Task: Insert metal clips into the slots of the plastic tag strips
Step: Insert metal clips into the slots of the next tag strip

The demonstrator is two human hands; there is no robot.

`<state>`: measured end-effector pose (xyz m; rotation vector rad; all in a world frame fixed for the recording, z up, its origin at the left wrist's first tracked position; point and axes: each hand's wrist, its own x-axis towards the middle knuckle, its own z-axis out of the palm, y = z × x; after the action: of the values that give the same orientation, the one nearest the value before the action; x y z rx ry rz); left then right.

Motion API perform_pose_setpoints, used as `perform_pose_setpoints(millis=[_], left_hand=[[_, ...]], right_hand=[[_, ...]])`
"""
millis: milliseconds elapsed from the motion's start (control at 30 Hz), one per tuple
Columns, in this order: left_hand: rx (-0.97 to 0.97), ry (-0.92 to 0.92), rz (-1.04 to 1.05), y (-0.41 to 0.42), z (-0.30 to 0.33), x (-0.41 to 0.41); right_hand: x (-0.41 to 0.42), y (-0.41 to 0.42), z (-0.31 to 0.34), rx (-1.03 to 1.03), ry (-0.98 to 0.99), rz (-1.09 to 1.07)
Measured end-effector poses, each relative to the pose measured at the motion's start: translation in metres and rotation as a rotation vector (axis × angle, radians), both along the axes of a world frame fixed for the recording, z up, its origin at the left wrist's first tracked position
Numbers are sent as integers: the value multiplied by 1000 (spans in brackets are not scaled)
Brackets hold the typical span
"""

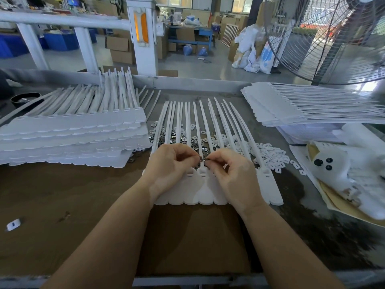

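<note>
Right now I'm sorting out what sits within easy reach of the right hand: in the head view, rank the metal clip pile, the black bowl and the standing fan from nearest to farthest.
From the right hand:
1. Metal clip pile, just beyond the fingers, under the strip tails.
2. Standing fan, far right, behind the bench.
3. Black bowl, far left edge of the bench.

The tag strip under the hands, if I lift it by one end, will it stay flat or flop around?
Probably floppy at the far end: the tag strip's long thin tails bow and splay unevenly. The joined flat tag end looks stiffer, so it may lift as one sheet. It is likely light, being thin plastic, and could slide easily on the table.
</note>
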<state>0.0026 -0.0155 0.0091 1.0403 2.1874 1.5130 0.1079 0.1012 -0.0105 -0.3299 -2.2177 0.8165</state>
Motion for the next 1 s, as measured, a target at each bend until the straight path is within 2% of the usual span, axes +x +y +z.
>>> perform_pose_setpoints(millis=[167,333,433,633,733,1000], left_hand=[[107,-51,119,-3,4,-5],[63,-64,134,-8,10,-14],[-12,-47,70,-11,13,-19],[-352,132,-175,-18,21,-30],[-457,184,-242,-19,24,-34],[-585,296,-245,-13,32,-42]], right_hand=[[0,1,0,-12,14,-10],[-1,3,-2,31,-13,-27],[-1,3,-3,21,-18,-27],[-1,2,-2,3,-19,3],[-1,2,-1,9,-30,5],[0,1,-1,-12,-55,11]])
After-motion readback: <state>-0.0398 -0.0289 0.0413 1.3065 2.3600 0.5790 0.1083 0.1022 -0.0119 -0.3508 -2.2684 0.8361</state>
